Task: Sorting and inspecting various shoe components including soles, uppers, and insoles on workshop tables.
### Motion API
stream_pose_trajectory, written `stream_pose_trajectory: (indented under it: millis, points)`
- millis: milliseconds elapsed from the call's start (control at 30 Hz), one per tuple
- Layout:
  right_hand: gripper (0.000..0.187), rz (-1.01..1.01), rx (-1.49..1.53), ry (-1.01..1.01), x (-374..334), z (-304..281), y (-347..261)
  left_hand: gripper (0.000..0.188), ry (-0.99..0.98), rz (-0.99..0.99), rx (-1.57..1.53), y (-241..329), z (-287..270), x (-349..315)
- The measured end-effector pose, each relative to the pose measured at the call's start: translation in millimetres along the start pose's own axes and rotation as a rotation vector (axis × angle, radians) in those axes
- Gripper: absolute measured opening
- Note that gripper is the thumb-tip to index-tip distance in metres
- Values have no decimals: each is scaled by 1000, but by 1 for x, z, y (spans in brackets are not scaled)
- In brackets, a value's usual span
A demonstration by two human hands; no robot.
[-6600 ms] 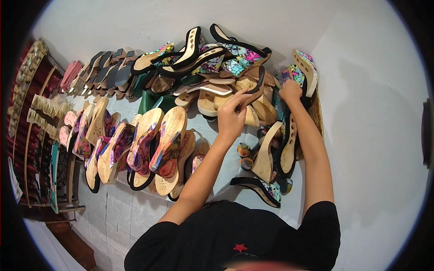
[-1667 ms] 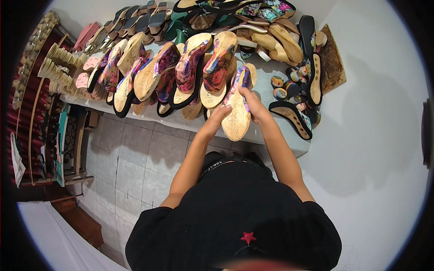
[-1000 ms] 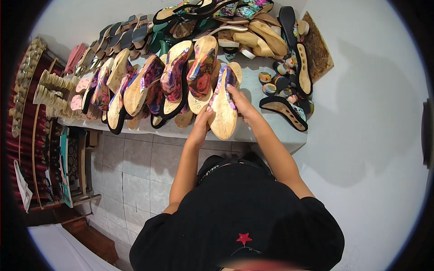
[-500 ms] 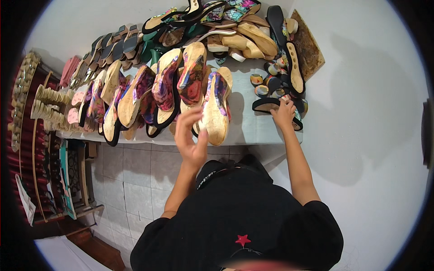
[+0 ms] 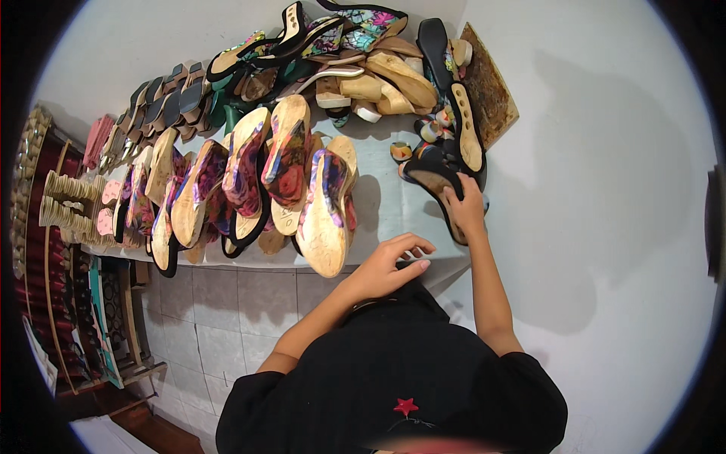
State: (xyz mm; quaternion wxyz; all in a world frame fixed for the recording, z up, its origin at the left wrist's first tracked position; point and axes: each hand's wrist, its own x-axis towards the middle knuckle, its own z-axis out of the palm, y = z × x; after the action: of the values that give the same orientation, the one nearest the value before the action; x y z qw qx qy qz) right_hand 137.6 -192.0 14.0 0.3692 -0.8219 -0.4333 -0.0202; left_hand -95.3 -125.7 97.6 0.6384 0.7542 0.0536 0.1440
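Observation:
At the table's right end, my right hand is closed on the edge of a black-rimmed sandal sole with a tan face. The sole tilts down toward the table's front edge. My left hand hovers near that front edge, its fingers apart and nothing in them. A flowered sandal with a pale wooden sole lies to its left, not touched. Behind the held sole are colourful round-ended heels, partly covered by it. Another black-edged sole with holes along it rests just beyond.
A row of flowered sandals lines the front of the table. Farther back lie a pile of wooden soles, patterned wedges and dark block-heeled shoes. A brown board leans on the right wall. Racks stand left.
My left hand has moved right and nearer, away from the flowered sandal. My right hand has turned the black-rimmed sole from lying crosswise to a steeper slant. The view has shifted slightly.

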Motion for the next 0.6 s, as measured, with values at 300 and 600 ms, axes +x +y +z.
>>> stream_pose_trajectory:
  millis: [300, 600]
  points:
    - [34, -6, 320, 469, 132, -22, 2, 50, 274, -424, 108, -87, 8, 68]
    - [50, 136, 59, 475, 320, -44, -17, 58, 386, -522, 110, -122, 8, 106]
